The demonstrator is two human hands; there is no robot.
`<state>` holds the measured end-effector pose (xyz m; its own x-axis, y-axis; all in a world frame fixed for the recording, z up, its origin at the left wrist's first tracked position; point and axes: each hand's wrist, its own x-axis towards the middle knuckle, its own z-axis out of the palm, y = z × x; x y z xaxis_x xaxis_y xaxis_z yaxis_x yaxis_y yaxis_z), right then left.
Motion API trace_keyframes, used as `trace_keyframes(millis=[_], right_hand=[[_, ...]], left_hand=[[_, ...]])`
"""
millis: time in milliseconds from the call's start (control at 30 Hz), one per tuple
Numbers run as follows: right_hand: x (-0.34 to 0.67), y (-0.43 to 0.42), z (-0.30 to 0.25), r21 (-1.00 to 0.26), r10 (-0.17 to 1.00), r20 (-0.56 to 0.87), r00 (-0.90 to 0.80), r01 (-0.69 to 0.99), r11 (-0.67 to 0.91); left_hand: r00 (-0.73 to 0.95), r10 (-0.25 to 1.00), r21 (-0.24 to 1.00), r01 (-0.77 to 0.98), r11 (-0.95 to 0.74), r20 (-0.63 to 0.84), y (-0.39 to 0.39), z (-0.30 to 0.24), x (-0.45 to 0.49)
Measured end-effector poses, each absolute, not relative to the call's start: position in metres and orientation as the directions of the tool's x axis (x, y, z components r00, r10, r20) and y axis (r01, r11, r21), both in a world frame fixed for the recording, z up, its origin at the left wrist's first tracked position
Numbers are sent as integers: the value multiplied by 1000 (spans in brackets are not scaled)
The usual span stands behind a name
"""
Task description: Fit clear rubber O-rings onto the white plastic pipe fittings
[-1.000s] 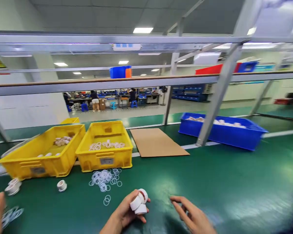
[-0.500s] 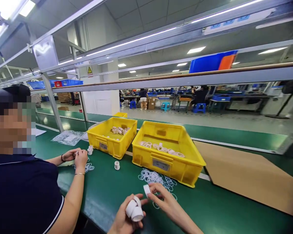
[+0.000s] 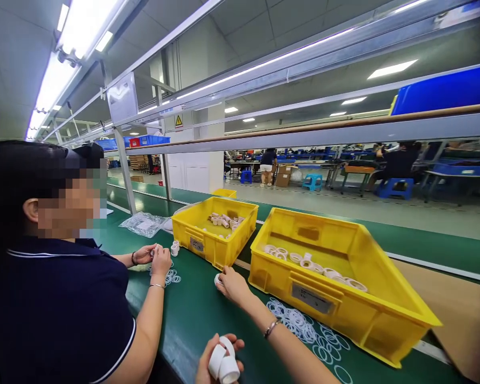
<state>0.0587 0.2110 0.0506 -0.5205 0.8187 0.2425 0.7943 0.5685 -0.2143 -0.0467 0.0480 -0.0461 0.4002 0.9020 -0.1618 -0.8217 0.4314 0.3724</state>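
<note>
My left hand, near the bottom edge, is curled around several white plastic pipe fittings. Ahead of it my right hand reaches over the green bench, its fingers pinching a white plastic fitting beside the smaller yellow bin. The fingers partly cover that fitting, so I cannot tell whether one piece or two are there. Below my right forearm lies a pile of thin white rings in front of the larger yellow bin, which holds white ring-shaped pieces.
The smaller yellow bin contains white fittings. At left, a co-worker in a dark shirt handles a small piece above more rings, near a standing white fitting. A clear plastic bag and a cardboard sheet lie on the bench.
My right hand has moved from beside my left hand, where it held a white ring-shaped piece, forward and left to the bench fitting. My left hand keeps its fittings. The view has swung left.
</note>
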Motion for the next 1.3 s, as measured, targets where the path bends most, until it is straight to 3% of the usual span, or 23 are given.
trace_keyframes(millis=[200, 300, 500, 667, 833, 1000, 1133, 1300], right_hand=[[99, 175, 45, -201, 796, 116, -594, 771, 604], [127, 140, 55, -222, 796, 101, -597, 766, 603], [158, 63, 84, -433, 823, 124, -554, 716, 547], [159, 25, 83, -613, 813, 126, -568, 600, 514], [159, 19, 80, -687, 868, 43, -495, 616, 385], [160, 15, 84, -864, 799, 58, -598, 372, 341], [160, 13, 89, -957, 785, 48, -617, 198, 214], [172, 25, 92, -955, 845, 52, -532, 222, 199]], left_hand=[[395, 903, 328, -842, 429, -166, 39, -30, -47], [319, 918, 367, -846, 387, -235, 33, -18, -42], [165, 941, 502, -811, 300, -295, 17, -4, -28], [243, 919, 459, -808, 369, -311, 4, -6, -13], [333, 924, 552, -743, 379, -186, -3, -1, -8], [452, 889, 629, -670, 395, -76, -6, -5, -12], [492, 862, 551, -689, 470, -120, -5, 2, -13], [439, 863, 271, -824, 498, -249, 9, 21, -32]])
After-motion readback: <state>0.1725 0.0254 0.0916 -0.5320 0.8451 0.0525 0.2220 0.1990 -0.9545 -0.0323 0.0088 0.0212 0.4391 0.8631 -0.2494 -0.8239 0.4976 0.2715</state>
